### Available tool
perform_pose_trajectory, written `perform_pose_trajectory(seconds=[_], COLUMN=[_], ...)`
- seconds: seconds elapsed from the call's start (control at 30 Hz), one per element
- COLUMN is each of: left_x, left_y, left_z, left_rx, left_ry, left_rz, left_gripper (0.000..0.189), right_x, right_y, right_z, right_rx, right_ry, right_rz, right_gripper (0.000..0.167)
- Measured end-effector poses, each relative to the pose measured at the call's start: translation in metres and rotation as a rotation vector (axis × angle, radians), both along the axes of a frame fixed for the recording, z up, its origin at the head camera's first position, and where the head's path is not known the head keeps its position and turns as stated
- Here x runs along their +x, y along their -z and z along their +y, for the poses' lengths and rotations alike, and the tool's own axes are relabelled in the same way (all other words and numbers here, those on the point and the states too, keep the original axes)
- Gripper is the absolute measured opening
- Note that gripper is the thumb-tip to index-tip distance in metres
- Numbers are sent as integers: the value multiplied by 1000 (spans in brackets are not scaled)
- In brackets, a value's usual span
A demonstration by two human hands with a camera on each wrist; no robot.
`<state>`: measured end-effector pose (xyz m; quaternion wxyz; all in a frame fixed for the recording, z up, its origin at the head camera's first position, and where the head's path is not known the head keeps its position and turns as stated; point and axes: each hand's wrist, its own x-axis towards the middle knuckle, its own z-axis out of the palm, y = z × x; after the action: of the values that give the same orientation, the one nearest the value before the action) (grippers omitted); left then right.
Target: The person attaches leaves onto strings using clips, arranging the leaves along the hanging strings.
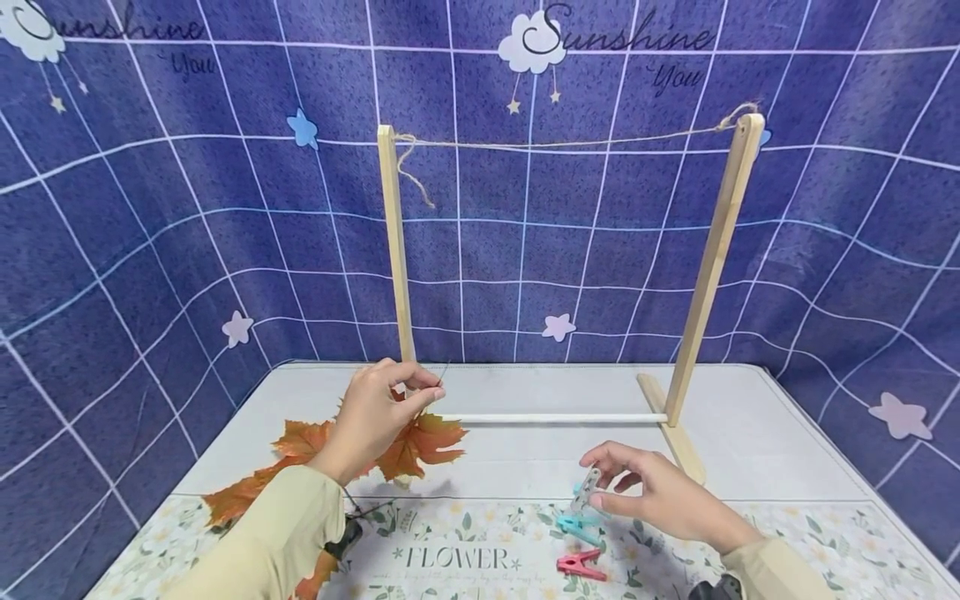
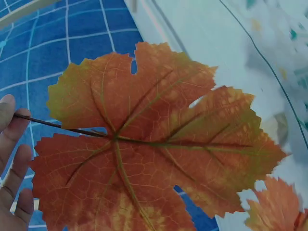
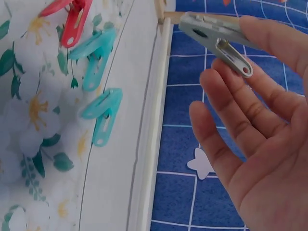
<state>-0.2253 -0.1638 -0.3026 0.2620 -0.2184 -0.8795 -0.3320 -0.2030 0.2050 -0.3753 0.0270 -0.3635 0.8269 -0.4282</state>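
My left hand pinches the thin brown stem of an orange-red artificial leaf between thumb and fingertips. The leaf hangs below the hand in the head view and fills most of the left wrist view. My right hand holds a grey clothespin by one end, between thumb and fingers, above the table. Under it on the floral cloth lie two turquoise clothespins and a red clothespin. More orange leaves lie left of and behind my left forearm, partly hidden by it.
Beyond my hands stands a wooden frame with two posts, a white bottom bar and a twine line strung between the post tops. A loose twine end hangs at the left post. A blue grid-patterned curtain surrounds the table.
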Motion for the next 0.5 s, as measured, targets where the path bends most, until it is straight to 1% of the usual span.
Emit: perform_pose_trajectory(seconds=[0.1, 0.3, 0.4, 0.5], left_x=[1, 0, -1, -1], left_y=[-4, -10, -13, -15], left_z=[5, 13, 18, 23], left_rx=[41, 104, 136, 167], left_ry=[12, 42, 44, 37], left_rz=[-36, -40, -59, -100], left_gripper=[7, 5, 6, 7], right_x=[-1, -1, -2, -3], right_y=[0, -2, -3, -3], right_z=[-2, -4, -6, -9], right_rx=[-26, -114, -163, -193], right_ry=[34, 84, 103, 133], right_rz=[-7, -33, -39, -47], right_gripper=[32, 27, 27, 28])
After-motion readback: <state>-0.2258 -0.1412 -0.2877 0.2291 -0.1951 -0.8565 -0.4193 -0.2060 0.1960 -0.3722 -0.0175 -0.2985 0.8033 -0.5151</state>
